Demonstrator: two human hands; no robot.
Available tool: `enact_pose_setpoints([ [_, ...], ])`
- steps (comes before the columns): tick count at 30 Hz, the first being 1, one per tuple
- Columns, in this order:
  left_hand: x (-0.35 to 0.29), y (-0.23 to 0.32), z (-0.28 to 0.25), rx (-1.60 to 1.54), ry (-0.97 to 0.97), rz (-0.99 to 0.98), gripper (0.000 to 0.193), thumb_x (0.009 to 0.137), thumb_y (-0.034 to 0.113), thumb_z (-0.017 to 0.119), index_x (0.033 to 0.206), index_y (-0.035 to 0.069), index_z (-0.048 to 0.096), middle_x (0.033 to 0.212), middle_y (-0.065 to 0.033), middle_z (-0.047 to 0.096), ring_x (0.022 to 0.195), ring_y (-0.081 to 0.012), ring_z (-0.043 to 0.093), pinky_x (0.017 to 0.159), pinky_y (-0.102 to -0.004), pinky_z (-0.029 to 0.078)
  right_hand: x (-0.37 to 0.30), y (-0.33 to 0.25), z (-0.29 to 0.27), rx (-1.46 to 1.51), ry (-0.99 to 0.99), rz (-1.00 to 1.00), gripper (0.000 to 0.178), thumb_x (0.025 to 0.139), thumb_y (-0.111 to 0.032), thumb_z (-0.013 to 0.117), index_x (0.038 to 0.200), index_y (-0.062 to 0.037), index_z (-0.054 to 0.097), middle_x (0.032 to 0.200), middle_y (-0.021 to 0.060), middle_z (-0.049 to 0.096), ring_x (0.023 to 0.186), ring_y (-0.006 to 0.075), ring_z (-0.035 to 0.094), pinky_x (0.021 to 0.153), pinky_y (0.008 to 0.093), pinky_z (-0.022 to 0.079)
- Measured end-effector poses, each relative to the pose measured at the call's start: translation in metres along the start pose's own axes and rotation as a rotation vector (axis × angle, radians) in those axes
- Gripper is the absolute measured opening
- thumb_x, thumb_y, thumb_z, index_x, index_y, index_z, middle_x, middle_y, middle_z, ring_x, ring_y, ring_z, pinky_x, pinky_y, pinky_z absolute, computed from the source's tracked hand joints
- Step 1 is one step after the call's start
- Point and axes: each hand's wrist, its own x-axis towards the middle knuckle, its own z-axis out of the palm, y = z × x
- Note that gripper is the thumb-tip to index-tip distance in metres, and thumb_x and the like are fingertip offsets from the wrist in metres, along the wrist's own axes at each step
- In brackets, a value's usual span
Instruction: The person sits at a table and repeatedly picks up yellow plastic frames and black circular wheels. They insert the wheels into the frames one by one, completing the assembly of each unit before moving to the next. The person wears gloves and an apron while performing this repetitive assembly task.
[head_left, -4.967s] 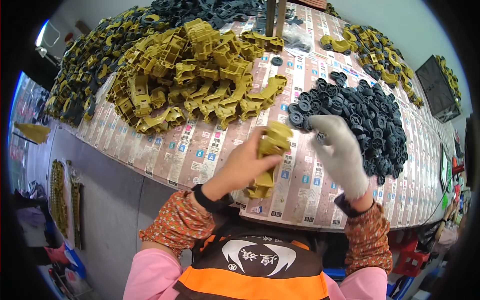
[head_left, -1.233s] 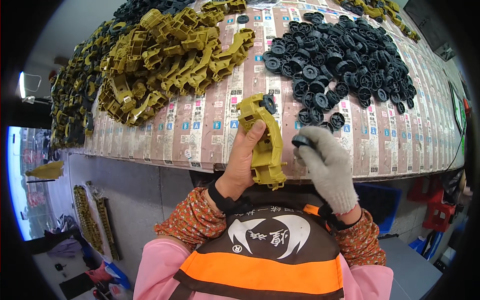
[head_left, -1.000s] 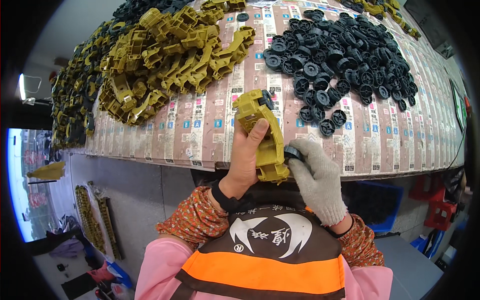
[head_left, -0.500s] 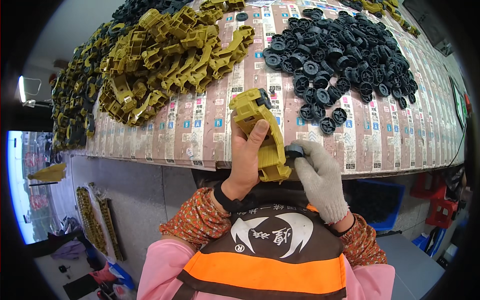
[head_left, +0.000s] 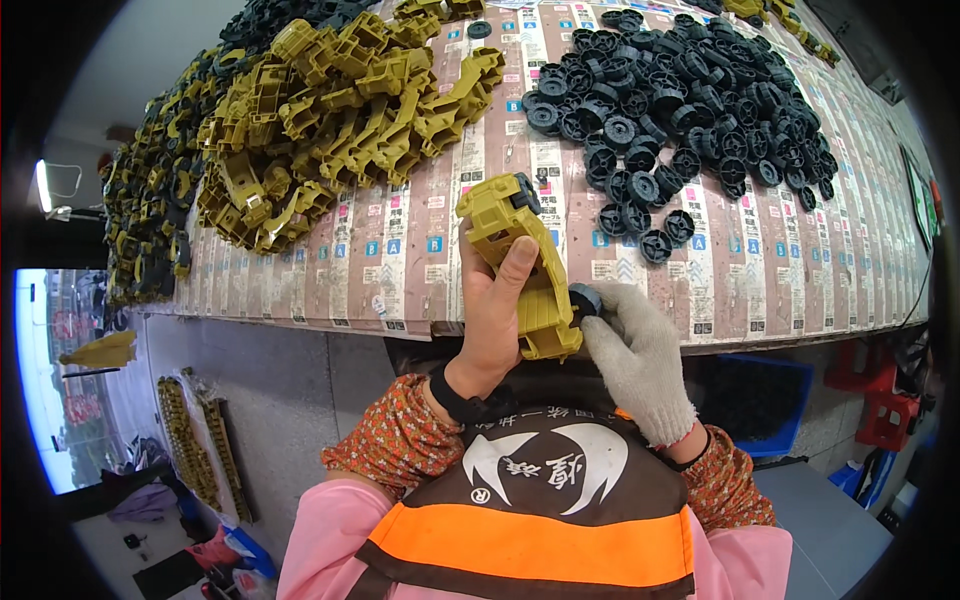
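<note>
At the near edge of the table, head view:
Left hand: the bare left hand (head_left: 492, 320) is clenched around a yellow toy truck body (head_left: 522, 265), thumb laid along its side, holding it up over the table edge (head_left: 400, 325).
Right hand: the gloved right hand (head_left: 640, 358) pinches a black wheel (head_left: 586, 297) between its fingertips, pressed against the lower end of the truck body.
Truck body: tilted, one end pointing away; another black wheel (head_left: 527, 192) already sits at its far end (seated or only resting, I cannot tell).
Step in hand: by my reading, a wheel is being pushed onto the near end of the body.
Next move: it likely calls for a firm, square push while the left hand braces the body, then a turn of the body to reach a bare spot.
Supplies: a heap of loose black wheels (head_left: 680, 100) lies on the table to the right, a heap of yellow bodies (head_left: 340, 110) to the left.
</note>
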Motion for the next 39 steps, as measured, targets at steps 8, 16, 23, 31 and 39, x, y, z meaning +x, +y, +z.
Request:
enact_pose_setpoints([
  [8,-0.004,-0.003,0.001,0.024,-0.014,0.066,0.052,0.104,0.014,0.074,0.145,0.012,0.043,0.124,-0.0028,0.063,0.106,-0.0121,0.066,0.089,-0.0306,0.059,-0.006,-0.002,0.002,-0.180,0.018,-0.196,0.031,0.091,0.003,0.058,0.122,0.0005,0.065,0.095,0.0239,0.070,0.087,0.0421,0.072,0.079,0.0447,0.057],
  [16,-0.021,-0.012,0.001,0.198,-0.197,0.240,0.080,0.096,-0.002,0.076,0.157,0.010,0.025,0.146,-0.0089,0.053,0.130,-0.0194,0.059,0.110,-0.0358,0.050,-0.011,-0.004,0.005,-0.319,-0.019,-0.257,0.046,0.079,0.002,0.059,0.124,-0.0018,0.063,0.087,0.0248,0.069,0.081,0.0493,0.069,0.072,0.0538,0.055],
  [23,0.003,0.001,-0.006,0.285,-0.403,-0.023,0.081,0.098,0.006,0.077,0.157,0.013,0.023,0.142,-0.0100,0.054,0.127,-0.0196,0.060,0.107,-0.0366,0.052,-0.003,0.002,-0.017,-0.426,-0.171,-0.199,0.030,0.079,-0.002,0.059,0.109,-0.0045,0.066,0.078,0.0258,0.068,0.078,0.0480,0.069,0.071,0.0535,0.057],
  [31,0.018,0.031,-0.002,0.609,-0.717,-0.437,0.085,0.096,0.014,0.076,0.158,0.017,0.018,0.141,-0.0152,0.048,0.123,-0.0231,0.060,0.108,-0.0358,0.048,0.031,-0.024,-0.045,0.027,-0.065,-0.187,0.043,0.091,-0.016,0.075,0.130,-0.0012,0.065,0.116,0.0095,0.069,0.104,0.0188,0.067,0.094,0.0370,0.054],
  [39,0.026,0.040,-0.043,-0.173,-0.497,-0.567,0.089,0.098,0.053,0.073,0.166,0.021,0.024,0.151,-0.0192,0.056,0.138,-0.0342,0.059,0.113,-0.0497,0.051,0.004,-0.002,-0.061,0.536,0.034,0.321,0.032,0.098,-0.017,0.066,0.124,0.0004,0.057,0.109,0.0109,0.064,0.097,0.0177,0.069,0.077,0.0313,0.064],
])
